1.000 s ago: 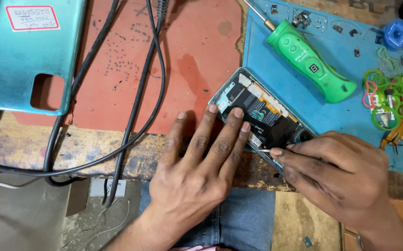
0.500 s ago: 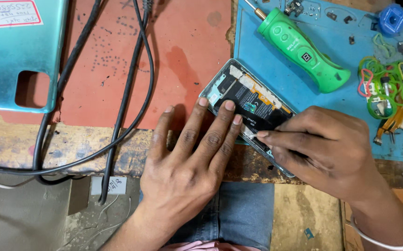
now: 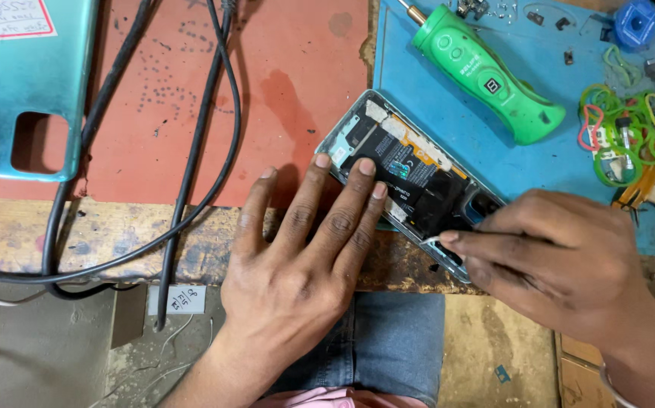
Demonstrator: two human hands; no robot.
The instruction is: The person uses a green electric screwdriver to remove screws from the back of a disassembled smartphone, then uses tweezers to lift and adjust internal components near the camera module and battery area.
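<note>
An opened phone (image 3: 406, 170) with its back off lies slanted across the edge of a red mat (image 3: 282, 91) and a blue mat (image 3: 448, 113). Its black shields and circuit board are exposed. My left hand (image 3: 297, 257) lies flat with fingers spread, and three fingertips press on the phone's near side. My right hand (image 3: 554, 257) is pinched on a thin pale-tipped tool (image 3: 431, 240). The tool's point touches the phone's lower end, and the hand hides the rest of the tool.
A teal phone back cover (image 3: 25, 83) lies at the top left. Black cables (image 3: 191, 151) run across the red mat. A green electric screwdriver (image 3: 486, 72), coloured rubber bands (image 3: 622, 128), small screws and a blue cap (image 3: 635, 21) sit on the blue mat. The worn wooden bench edge (image 3: 116, 234) runs below.
My right hand has shifted the tool tip slightly along the phone's lower end. My left hand stays pressed on the phone.
</note>
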